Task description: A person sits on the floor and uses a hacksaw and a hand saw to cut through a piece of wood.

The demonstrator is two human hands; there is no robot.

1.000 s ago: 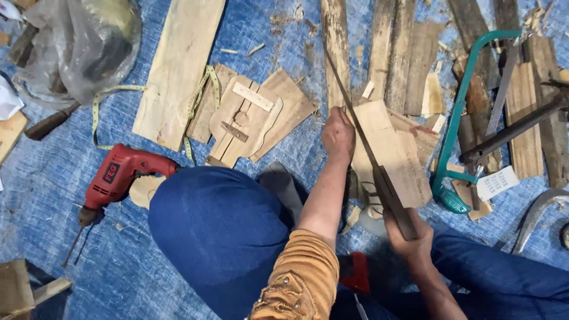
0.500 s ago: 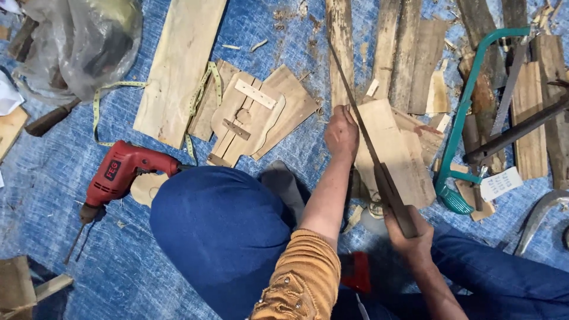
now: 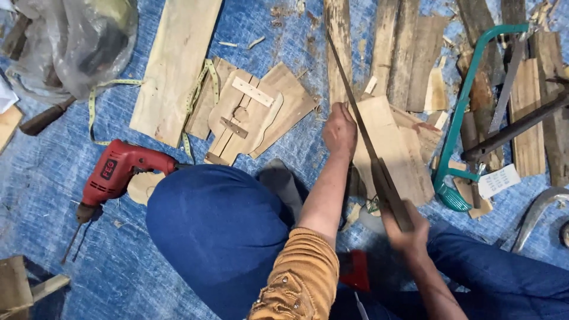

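In the head view, the right hand [image 3: 406, 232] is clenching its fingers around the handle of a long, thin, dark metal file [image 3: 367, 139], which is lying aslant across a pale, flat wooden board [image 3: 394, 148]. The left hand [image 3: 339, 130] is pressing down on the board's left edge, fingers curled over it. The board is resting on a blue woven tarpaulin [image 3: 53, 178] and looks light, stiff and rough-grained, best held at its edges. A red electric drill [image 3: 118, 172] and a green-framed hacksaw [image 3: 459, 136] are lying nearby.
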